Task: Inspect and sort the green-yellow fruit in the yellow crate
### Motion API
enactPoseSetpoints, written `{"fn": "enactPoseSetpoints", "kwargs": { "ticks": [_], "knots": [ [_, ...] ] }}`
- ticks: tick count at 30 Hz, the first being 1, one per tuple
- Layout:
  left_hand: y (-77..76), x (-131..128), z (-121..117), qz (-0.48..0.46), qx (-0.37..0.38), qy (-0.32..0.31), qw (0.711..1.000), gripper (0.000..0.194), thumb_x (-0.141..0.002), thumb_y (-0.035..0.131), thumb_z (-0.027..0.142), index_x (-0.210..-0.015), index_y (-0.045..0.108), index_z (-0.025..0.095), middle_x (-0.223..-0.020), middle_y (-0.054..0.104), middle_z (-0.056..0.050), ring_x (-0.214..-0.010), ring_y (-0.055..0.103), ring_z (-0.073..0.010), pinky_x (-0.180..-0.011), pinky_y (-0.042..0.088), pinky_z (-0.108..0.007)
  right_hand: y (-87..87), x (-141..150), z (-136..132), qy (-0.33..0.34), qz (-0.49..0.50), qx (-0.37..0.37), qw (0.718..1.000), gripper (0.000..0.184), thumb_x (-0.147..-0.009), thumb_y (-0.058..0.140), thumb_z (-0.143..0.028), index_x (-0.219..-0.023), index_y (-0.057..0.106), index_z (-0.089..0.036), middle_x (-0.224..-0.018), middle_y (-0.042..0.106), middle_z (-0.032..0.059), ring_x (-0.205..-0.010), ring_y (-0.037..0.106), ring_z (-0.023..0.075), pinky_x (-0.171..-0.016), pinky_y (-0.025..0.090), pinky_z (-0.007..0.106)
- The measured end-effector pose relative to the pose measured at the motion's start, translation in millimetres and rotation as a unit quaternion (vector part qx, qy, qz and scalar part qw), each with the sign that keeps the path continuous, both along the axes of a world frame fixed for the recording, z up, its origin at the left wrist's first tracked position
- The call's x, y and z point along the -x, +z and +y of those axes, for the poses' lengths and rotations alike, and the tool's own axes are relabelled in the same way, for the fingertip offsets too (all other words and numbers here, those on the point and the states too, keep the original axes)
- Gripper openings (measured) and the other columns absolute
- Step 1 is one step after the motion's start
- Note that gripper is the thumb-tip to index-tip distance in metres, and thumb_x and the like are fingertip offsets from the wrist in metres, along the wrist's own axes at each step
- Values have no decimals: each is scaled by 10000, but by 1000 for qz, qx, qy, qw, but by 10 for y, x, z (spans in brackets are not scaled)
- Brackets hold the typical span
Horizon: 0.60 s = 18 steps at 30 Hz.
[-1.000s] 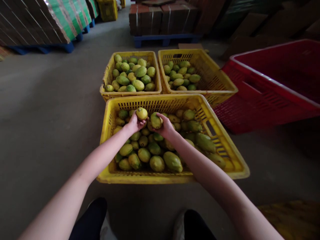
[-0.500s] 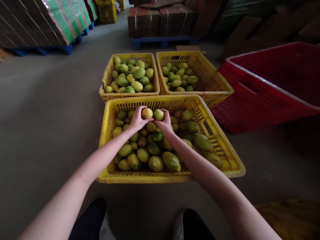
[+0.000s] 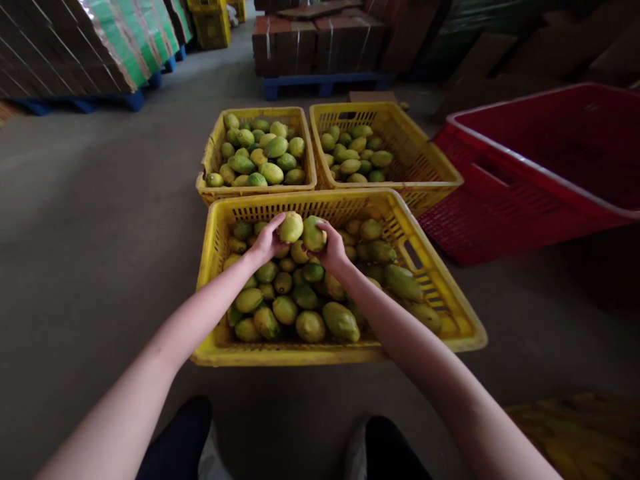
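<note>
My left hand (image 3: 269,243) is closed around a yellow-green lemon (image 3: 291,227). Close beside it, my right hand (image 3: 332,247) grips a greener lemon (image 3: 314,233). Both lemons are held up over the far half of the front yellow crate (image 3: 300,358), nearly side by side. Many green and yellow lemons lie in that crate below my hands, among them a long one (image 3: 341,321) near the front wall. Parts of the pile are hidden by my forearms.
Behind stand a left yellow crate (image 3: 306,160) full of lemons and a right yellow crate (image 3: 425,163) with lemons at its left side. A large red crate (image 3: 480,213) is at the right. Stacked boxes (image 3: 285,50) rest on a blue pallet (image 3: 325,83) further back.
Both lemons have been turned in my fingers. My hands came together with fingers around the lemons, then eased slightly apart. The view has shifted a little.
</note>
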<state>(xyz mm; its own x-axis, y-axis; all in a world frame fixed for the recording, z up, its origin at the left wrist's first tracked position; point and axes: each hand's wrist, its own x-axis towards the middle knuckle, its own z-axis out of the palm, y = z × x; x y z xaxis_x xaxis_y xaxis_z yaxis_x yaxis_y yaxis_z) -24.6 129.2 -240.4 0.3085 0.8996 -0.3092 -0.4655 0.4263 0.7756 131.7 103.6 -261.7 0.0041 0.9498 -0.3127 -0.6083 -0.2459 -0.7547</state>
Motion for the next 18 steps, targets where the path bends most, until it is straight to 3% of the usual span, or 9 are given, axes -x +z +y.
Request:
{"fn": "enactPoseSetpoints", "kwargs": {
  "ticks": [3,6,10,14,18],
  "knots": [
    [101,15,-48,-85,65,-24,994,366,-927,445,404,-963,720,166,-748,686,-64,-524,560,-131,-404,350,-207,129,36,-38,10,62,52,997,234,-739,634,-410,-868,585,-220,-602,617,-19,-426,486,131,-315,304,220],
    [203,35,-97,-160,94,-19,982,427,-953,354,390,-971,711,155,-750,703,-72,-525,586,-135,-451,434,-217,301,86,-100,25,156,45,986,260,-729,649,-393,-906,617,-206,-711,701,27,-519,586,153,-395,452,249],
    [320,46,-142,-226,89,35,969,380,-932,388,332,-1101,693,180,-884,747,-59,-745,694,-171,-685,567,-273,461,132,-163,25,208,34,977,328,-711,662,-354,-1012,643,-224,-856,757,53,-692,688,206,-589,595,333],
    [389,47,-149,-225,90,86,966,378,-908,428,319,-1173,667,195,-945,754,-38,-898,715,-191,-861,569,-320,466,147,-173,-8,211,23,977,341,-721,629,-341,-1053,652,-267,-868,764,11,-791,723,240,-675,620,389],
    [378,39,-131,-195,102,101,970,305,-890,446,318,-1031,686,193,-909,741,-42,-975,707,-195,-880,567,-299,402,167,-160,-27,179,24,983,336,-736,593,-367,-1045,671,-264,-868,767,14,-858,728,263,-729,618,414]
  ]
}}
